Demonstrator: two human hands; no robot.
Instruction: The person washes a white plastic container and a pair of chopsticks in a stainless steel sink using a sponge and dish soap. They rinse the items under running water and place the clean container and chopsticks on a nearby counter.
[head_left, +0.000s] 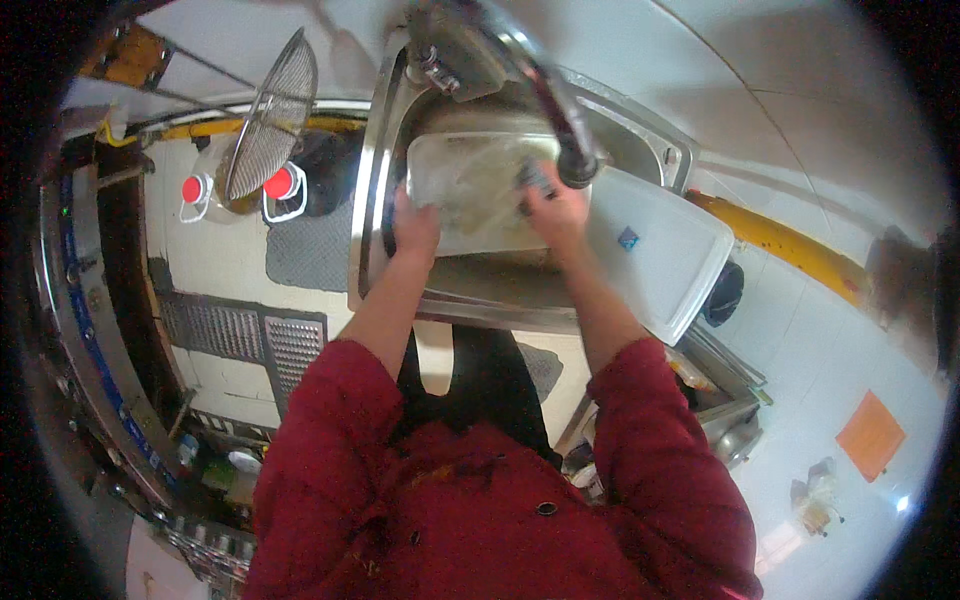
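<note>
A translucent white plastic tub (480, 187) lies in the stainless steel sink (487, 289) before me. At its left wall is my left hand (417, 229), gripping the edge. My right hand (556, 214) is over the tub's right part, its fingers closed on a dark grey scrubber (534, 180), blurred. Just above that hand hangs the spout of a chrome faucet (577, 161). To the right, a white plastic lid (660, 247) with a small blue sticker rests at a slant across the sink's rim.
A round wire strainer (270, 112) hangs at the upper left, over two plastic jugs with red caps (196, 189). Yellow pipe (787, 244) runs along the right wall. Below the lid stands a metal rack (720, 397). Perforated dark mats (217, 326) lie on the floor at left.
</note>
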